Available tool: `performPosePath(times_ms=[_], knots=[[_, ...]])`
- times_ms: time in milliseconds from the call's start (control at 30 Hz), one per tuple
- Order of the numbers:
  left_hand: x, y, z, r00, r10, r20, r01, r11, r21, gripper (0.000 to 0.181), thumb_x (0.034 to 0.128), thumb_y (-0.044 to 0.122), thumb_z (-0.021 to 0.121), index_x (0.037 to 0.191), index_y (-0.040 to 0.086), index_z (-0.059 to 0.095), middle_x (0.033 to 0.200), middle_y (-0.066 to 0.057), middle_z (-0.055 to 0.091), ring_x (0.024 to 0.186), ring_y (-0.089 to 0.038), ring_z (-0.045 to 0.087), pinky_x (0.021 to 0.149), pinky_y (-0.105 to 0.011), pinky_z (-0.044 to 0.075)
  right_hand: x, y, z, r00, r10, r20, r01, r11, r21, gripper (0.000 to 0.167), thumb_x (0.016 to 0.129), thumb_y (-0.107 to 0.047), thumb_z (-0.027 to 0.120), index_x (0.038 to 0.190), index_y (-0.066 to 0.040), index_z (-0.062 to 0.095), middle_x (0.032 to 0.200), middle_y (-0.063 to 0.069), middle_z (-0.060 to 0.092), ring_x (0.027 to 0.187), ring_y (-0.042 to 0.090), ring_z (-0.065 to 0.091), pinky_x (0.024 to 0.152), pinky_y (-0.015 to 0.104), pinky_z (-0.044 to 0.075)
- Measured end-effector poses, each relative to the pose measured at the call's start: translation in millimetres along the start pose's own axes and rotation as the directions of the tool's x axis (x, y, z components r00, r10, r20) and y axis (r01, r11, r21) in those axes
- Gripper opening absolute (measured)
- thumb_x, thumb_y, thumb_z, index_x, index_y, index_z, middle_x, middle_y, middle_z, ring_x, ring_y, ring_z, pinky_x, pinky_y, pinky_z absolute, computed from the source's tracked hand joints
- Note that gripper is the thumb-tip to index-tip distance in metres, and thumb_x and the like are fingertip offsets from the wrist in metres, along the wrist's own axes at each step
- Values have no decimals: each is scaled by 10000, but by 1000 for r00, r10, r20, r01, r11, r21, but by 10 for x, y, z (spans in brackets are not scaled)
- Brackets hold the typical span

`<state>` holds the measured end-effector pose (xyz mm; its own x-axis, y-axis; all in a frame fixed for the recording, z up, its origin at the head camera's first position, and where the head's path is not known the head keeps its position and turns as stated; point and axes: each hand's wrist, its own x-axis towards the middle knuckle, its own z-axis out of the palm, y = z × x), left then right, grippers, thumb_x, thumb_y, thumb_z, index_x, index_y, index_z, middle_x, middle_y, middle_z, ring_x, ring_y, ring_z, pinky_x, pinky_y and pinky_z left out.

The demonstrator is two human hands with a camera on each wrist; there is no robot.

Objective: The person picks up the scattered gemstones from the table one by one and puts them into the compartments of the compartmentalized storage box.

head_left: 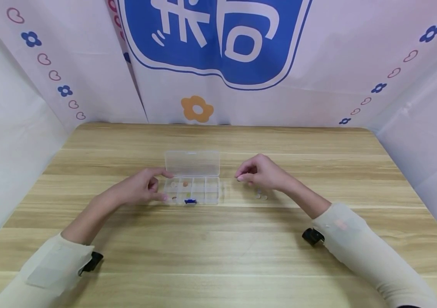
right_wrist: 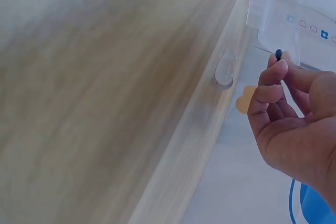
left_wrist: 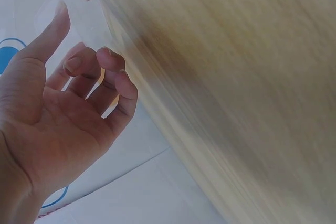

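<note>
A clear plastic compartment box [head_left: 211,190] stands on the table with its lid [head_left: 192,163] raised at the back. Small pieces lie in its left compartments, among them an orange one [head_left: 185,184] and a reddish one [head_left: 174,198]. My left hand [head_left: 137,187] touches the box's left end, index finger at the back corner and thumb nearer the front, both fairly straight. To the right of the box, my right hand [head_left: 261,172] pinches a small dark bead-like piece [right_wrist: 279,54] between thumb and index finger. Its exact kind is too small to tell.
Small pale pieces [head_left: 258,196] lie on the wooden table [head_left: 218,252] below my right hand. A clear rounded shape [right_wrist: 224,72] shows on the tabletop in the right wrist view. A blue piece [head_left: 190,201] sits at the box's front edge. Printed cloth [head_left: 280,105] hangs behind.
</note>
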<state>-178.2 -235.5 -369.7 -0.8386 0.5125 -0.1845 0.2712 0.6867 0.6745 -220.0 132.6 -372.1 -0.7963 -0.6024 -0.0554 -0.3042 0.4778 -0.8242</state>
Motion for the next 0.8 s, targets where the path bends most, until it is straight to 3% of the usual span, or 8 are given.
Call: performPosePath(times_ms=[333, 800], knots=[[-6, 1, 2, 1000, -7, 3, 7, 1000, 4, 561, 915, 114, 806, 1388, -65, 565, 600, 41, 401, 551, -81, 359, 550, -248, 366, 27, -28, 38, 1000, -2, 9, 2, 1000, 8, 97, 968, 0, 710, 1027, 59, 758, 879, 192, 714, 663, 240, 578, 583, 214, 441], [-4, 7, -7, 1000, -5, 10, 5, 1000, 7, 560, 921, 127, 803, 1385, -69, 560, 598, 41, 410, 547, -76, 365, 546, -249, 371, 97, -72, 97, 999, -52, -17, 52, 998, 24, 104, 963, -20, 726, 1011, 65, 760, 902, 184, 728, 652, 207, 575, 587, 234, 467]])
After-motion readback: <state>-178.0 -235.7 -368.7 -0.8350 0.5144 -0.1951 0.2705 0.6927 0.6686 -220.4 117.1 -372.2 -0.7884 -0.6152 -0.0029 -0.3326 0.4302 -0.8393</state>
